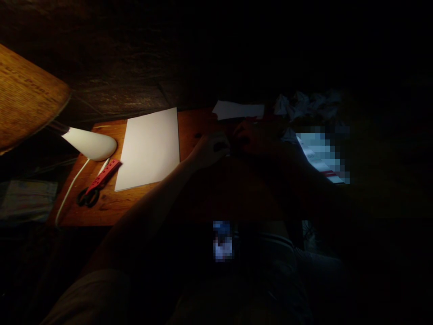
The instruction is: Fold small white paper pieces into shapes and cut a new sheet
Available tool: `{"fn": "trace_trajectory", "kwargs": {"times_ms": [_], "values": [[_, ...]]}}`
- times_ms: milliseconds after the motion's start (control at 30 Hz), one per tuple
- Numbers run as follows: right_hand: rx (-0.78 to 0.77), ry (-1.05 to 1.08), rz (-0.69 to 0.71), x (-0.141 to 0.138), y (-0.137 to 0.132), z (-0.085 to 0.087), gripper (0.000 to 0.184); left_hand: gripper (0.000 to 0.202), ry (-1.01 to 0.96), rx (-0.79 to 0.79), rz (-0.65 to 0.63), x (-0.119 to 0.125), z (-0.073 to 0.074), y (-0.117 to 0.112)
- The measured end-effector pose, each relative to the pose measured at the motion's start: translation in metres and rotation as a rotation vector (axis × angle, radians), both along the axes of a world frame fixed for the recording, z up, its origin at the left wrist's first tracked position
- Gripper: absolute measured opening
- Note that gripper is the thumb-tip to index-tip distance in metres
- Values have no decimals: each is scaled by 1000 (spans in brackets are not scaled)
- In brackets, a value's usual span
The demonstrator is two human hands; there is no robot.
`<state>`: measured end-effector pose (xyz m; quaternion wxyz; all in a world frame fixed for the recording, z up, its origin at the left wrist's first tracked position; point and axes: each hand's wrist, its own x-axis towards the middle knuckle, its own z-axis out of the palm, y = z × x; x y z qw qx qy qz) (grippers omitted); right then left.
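Observation:
My left hand is above the middle of the wooden table, its fingers curled together in a pinch. A small pale bit shows at its fingertips, too dark to name. Close to its right is my right hand, in deep shadow with bent fingers; what it grips is hidden. To the left of my hands lies a white sheet of paper, flat and brightly lit. Behind them rests a cut or folded piece of white paper. A small dark object sits just left of my left hand.
A lamp with a wooden-looking shade and white base stands at the left, its cord trailing over the edge. Scissors lie by a red perforated strip. Crumpled white papers and a lit, pixelated surface are at right.

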<state>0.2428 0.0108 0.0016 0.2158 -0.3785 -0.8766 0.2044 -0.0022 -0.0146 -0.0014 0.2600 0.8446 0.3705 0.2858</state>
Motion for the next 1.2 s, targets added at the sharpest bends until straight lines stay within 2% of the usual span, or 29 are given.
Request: {"fn": "trace_trajectory", "kwargs": {"times_ms": [400, 667, 1033, 1200], "values": [[-37, 78, 0, 1, 4, -7, 19, 6, -27, -5, -14, -1, -1, 1], [-66, 96, 26, -1, 4, 0, 23, 5, -28, -18, -33, -2, 0, 1], [-106, 9, -86, -6, 0, 7, 21, 9, 5, 17, -69, -3, -4, 6], [-131, 2, -98, -7, -2, 9, 21, 7, 20, 16, -97, -4, -1, 5]]}}
